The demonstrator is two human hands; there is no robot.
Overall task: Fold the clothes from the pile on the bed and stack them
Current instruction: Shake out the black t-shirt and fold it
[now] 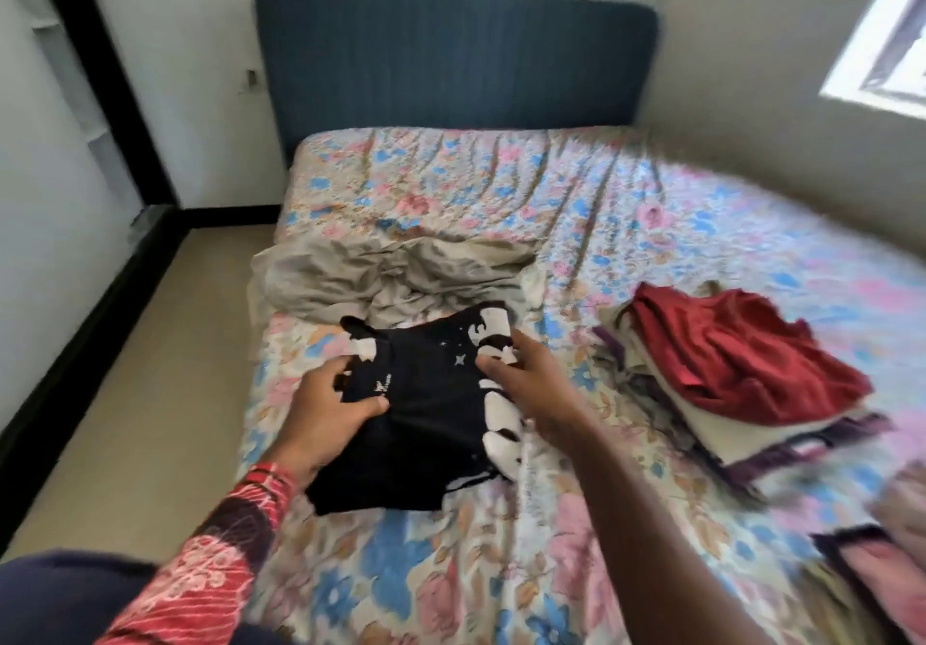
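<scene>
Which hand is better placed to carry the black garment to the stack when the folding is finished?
Probably the right hand: it pinches the black garment on the side nearer the stack. The left hand grips the far edge.

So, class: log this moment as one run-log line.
step: folding | left hand: grips black garment | right hand: pinches garment | stack: right

Daylight is pouring in from the window (882, 38) at the upper right — blown out to white glare. The bed (626, 223) is lying evenly lit, with soft shadows in its creases. Edges are bending and smearing — wide-angle distortion plus motion blur throughout.
</scene>
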